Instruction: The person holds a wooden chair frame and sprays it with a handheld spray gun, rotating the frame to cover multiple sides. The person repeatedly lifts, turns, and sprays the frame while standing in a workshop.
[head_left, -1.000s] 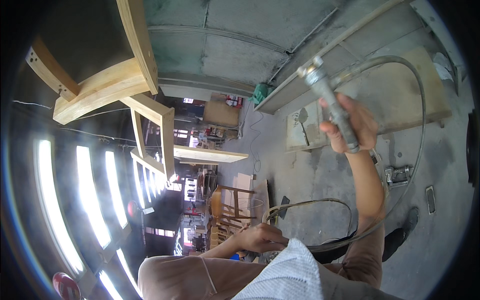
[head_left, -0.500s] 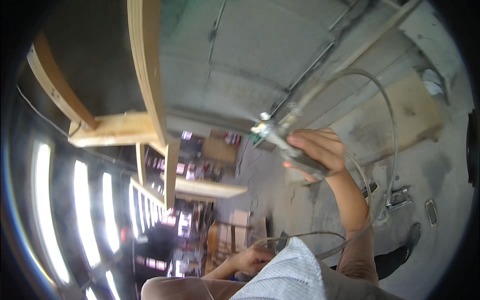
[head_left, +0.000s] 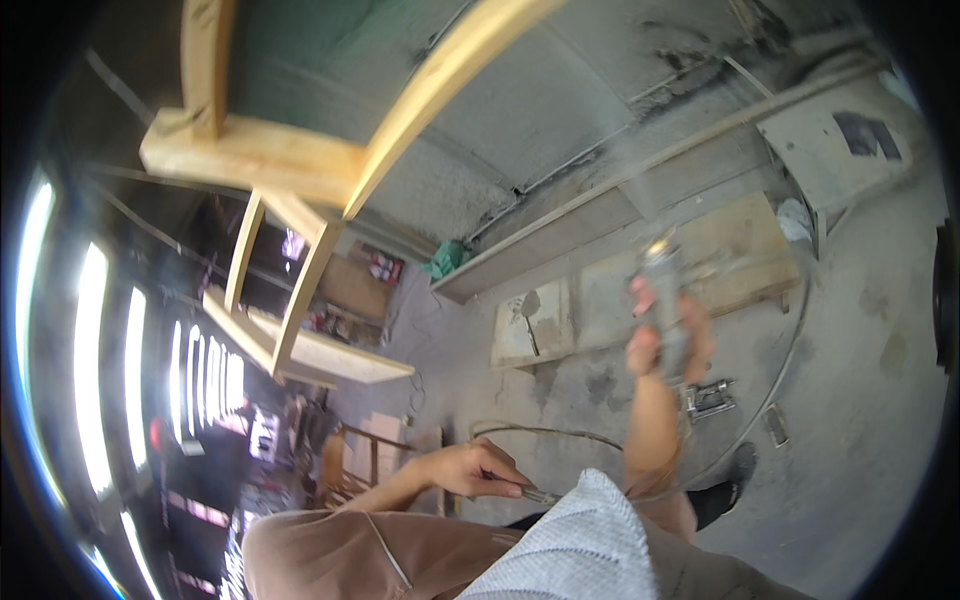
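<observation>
My right hand (head_left: 695, 335), blurred by motion, is wrapped round a spray gun (head_left: 664, 290) right of the middle. The gun's nozzle points away from me, with a faint haze in front of it. A thin hose (head_left: 795, 345) curves from the gun's side down and back toward my body. Low in the middle, my left hand (head_left: 480, 470) is closed on a stretch of hose (head_left: 540, 494) beside my grey mask-like cloth, which hides part of it. At the upper left stands a bare wooden frame (head_left: 265, 155) of pale bars, apart from both hands.
Low boards (head_left: 740, 240) lie on the floor beyond my right hand, with a scraper-like tool (head_left: 530, 322) on one. Near my foot sit a metal device (head_left: 710, 398) and a small rectangular block (head_left: 776, 425). A wooden chair (head_left: 350, 460) stands at lower left.
My view has turned. The spray gun has swung rightward, away from the wooden frame, and its nozzle now points further ahead. My left hand shows more fully, still on the hose.
</observation>
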